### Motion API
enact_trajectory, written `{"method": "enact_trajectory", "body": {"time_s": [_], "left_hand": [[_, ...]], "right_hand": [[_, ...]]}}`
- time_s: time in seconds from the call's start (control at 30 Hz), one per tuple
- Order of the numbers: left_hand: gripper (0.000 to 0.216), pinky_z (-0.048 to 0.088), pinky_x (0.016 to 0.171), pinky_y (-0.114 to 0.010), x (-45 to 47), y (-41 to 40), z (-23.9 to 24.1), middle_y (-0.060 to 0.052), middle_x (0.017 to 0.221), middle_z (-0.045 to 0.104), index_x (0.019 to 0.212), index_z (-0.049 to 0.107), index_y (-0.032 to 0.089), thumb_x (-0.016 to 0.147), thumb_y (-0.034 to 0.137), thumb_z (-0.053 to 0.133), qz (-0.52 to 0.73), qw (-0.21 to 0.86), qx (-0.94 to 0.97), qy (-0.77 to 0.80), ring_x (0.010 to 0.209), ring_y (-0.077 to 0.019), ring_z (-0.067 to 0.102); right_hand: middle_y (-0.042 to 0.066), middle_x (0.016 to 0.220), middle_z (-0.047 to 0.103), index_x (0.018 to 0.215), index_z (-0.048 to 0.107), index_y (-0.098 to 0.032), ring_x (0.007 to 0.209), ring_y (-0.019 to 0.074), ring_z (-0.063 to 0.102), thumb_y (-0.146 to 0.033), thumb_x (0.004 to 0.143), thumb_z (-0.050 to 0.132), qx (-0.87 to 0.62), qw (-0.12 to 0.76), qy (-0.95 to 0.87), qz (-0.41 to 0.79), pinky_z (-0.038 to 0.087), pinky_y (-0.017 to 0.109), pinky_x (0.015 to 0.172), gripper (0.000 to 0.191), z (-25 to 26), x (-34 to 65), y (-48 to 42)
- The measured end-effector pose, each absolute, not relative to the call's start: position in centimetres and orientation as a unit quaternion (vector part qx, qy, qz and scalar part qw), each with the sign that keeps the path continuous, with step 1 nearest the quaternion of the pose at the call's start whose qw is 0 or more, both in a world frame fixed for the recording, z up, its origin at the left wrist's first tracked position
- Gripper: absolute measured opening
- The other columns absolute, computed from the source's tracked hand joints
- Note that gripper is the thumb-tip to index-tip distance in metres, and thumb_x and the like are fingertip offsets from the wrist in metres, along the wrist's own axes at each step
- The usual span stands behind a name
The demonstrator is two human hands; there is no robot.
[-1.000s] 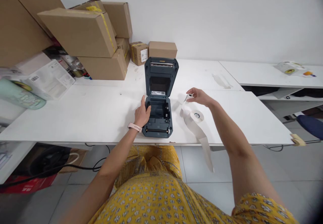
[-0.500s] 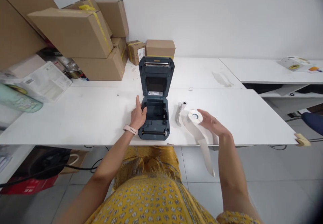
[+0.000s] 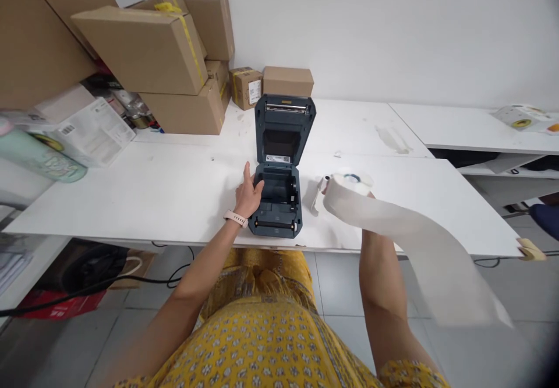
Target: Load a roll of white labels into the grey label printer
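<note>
Head view: printer (image 3: 276, 208) mid-frame on the table (image 3: 174, 196), lid up, bay exposed. Left hand (image 3: 248, 197) on its left edge, thumb over the rim, index finger apart from it; reads as steadying. Right hand (image 3: 371, 194) mostly hidden by paper, clamped on the paper roll (image 3: 340, 193), right of the printer. Step in hand, my read: roll held, printer braced open. Next move calls for a firm grip on the roll and control of the loose strip (image 3: 428, 248), which sweeps to lower right past the table edge, end blurred; could snag or unwind. Small core (image 3: 326, 180) with paper sits close beside the roll, between it and the printer: in the way on that side. Cardboard boxes (image 3: 140, 50) upper left, bottle (image 3: 48, 155) at left edge, both well apart from the work.
</note>
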State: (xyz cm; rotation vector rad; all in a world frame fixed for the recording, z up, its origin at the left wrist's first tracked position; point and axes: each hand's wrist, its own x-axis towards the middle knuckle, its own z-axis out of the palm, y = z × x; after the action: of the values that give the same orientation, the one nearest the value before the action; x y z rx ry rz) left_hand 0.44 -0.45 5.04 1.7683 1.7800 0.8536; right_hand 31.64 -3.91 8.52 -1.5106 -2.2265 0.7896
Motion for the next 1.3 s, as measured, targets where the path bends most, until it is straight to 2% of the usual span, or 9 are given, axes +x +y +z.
{"method": "enact_trajectory", "body": {"time_s": [0.1,0.23,0.33,0.47,0.67,0.93,1.03,1.17,1.3], "left_hand": [[0.075,0.045,0.107,-0.052,0.4,-0.5,5.1,-0.012,0.144,0.061,0.161,0.015,0.019,0.097,0.037,0.049,0.326,0.257,0.64,0.647,0.127,-0.0326,0.062],[0.068,0.047,0.105,-0.052,0.2,-0.7,5.4,-0.011,0.144,0.061,0.16,0.024,0.021,0.097,0.036,0.048,0.325,0.259,0.64,0.646,0.127,-0.034,0.062],[0.054,0.048,0.104,-0.047,0.2,-0.7,5.6,-0.005,0.142,0.063,0.15,0.046,0.028,0.097,0.029,0.047,0.33,0.254,0.661,0.625,0.126,-0.0318,0.062],[0.04,0.051,0.101,-0.041,0.2,-0.5,5.6,0.0,0.131,0.071,0.129,0.067,0.032,0.095,0.026,0.047,0.338,0.26,0.655,0.624,0.121,-0.0283,0.065],[0.039,0.05,0.104,-0.039,0.2,-0.7,5.5,0.002,0.126,0.073,0.13,0.068,0.032,0.096,0.027,0.047,0.35,0.271,0.647,0.62,0.115,-0.0242,0.068],[0.041,0.052,0.101,-0.036,0.2,-1.1,6.1,0.0,0.124,0.074,0.132,0.067,0.03,0.098,0.027,0.045,0.351,0.274,0.648,0.618,0.112,-0.0228,0.069],[0.041,0.051,0.101,-0.036,0.2,-1.0,6.0,0.001,0.126,0.073,0.133,0.067,0.03,0.098,0.026,0.046,0.35,0.272,0.652,0.615,0.111,-0.0223,0.069],[0.041,0.051,0.103,-0.036,0.2,-0.9,5.8,0.0,0.124,0.074,0.133,0.066,0.03,0.098,0.026,0.045,0.356,0.271,0.656,0.608,0.109,-0.0216,0.069],[0.04,0.05,0.103,-0.034,0.2,-0.9,5.8,0.0,0.122,0.075,0.133,0.066,0.029,0.098,0.025,0.047,0.357,0.269,0.657,0.607,0.109,-0.0212,0.069]], "right_hand": [[0.011,0.123,0.071,0.131,0.061,-0.024,0.111,0.0334,0.067,-0.056,0.081,0.068,-0.445,0.193,-0.816,0.314,0.054,0.046,0.093,0.061,11.9,27.6,-2.1],[0.011,0.127,0.068,0.133,0.058,-0.023,0.113,0.0336,0.064,-0.054,0.07,0.078,-0.456,0.084,-0.86,0.213,0.05,0.045,0.095,0.073,14.7,21.7,0.4],[0.011,0.126,0.066,0.131,0.058,-0.024,0.114,0.0338,0.063,-0.055,0.071,0.076,-0.476,0.017,-0.863,0.171,0.048,0.044,0.095,0.07,15.0,19.4,1.4],[0.013,0.133,0.062,0.136,0.053,-0.024,0.121,0.034,0.059,-0.056,0.074,0.075,-0.472,0.016,-0.867,0.162,0.046,0.044,0.099,0.073,14.2,18.9,2.1],[0.012,0.141,0.059,0.142,0.048,-0.024,0.125,0.0328,0.058,-0.056,0.075,0.076,-0.445,0.002,-0.871,0.209,0.044,0.043,0.102,0.079,11.9,19.2,2.9],[0.021,0.135,0.061,0.147,0.045,-0.011,0.125,0.0373,0.058,-0.049,0.082,0.072,-0.48,-0.067,-0.871,0.085,0.037,0.047,0.111,0.08,9.4,17.3,2.8],[0.023,0.138,0.06,0.149,0.043,-0.009,0.128,0.0384,0.056,-0.049,0.089,0.066,-0.488,-0.035,-0.871,0.052,0.037,0.049,0.111,0.075,9.2,17.1,1.3],[0.02,0.157,0.044,0.149,0.045,-0.012,0.147,0.0341,0.04,-0.045,0.104,0.04,-0.471,0.046,-0.88,0.039,0.03,0.05,0.121,0.056,8.7,16.9,-3.6],[0.016,0.161,0.04,0.15,0.046,-0.015,0.152,0.0294,0.035,-0.047,0.105,0.035,-0.454,0.07,-0.887,0.052,0.031,0.049,0.124,0.056,7.2,16.0,-9.4]]}}
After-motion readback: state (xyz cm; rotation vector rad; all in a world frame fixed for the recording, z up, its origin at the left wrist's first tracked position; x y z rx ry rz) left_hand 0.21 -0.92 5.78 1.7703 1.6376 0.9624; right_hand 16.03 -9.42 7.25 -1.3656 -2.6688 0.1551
